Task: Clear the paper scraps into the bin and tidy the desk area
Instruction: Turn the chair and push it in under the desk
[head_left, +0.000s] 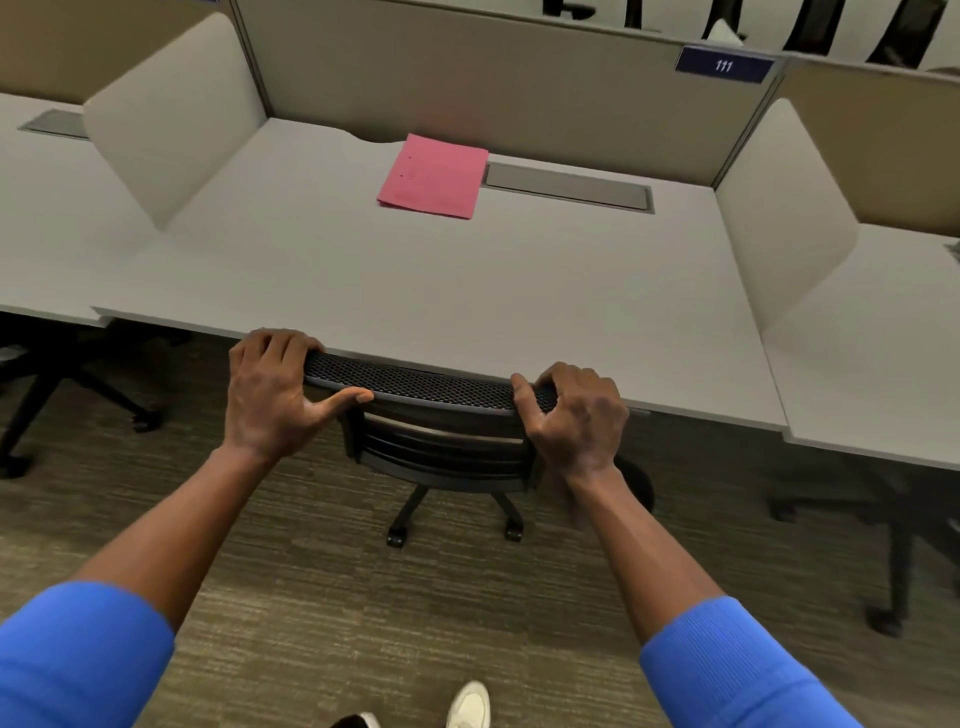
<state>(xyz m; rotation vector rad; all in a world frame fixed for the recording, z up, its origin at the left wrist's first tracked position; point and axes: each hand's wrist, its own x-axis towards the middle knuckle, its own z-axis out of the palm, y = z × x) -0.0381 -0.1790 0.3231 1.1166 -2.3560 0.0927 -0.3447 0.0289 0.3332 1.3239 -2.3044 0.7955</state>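
A black mesh-backed office chair (431, 387) stands tucked against the front edge of the white desk (415, 291). My left hand (272, 389) grips the left end of the chair's top rail, thumb stretched along its near side. My right hand (574, 410) grips the right end of the same rail. A pink folder (431, 176) lies flat at the back middle of the desk. No paper scraps and no bin show in this view.
A grey cable-tray lid (569, 187) is set into the desk beside the folder. Beige partition panels (467, 83) and white side dividers (171, 124) enclose the desk. Neighbouring desks and chair bases (72, 395) flank it on a brown carpet (311, 597). A blue sign (723, 65) reads 111.
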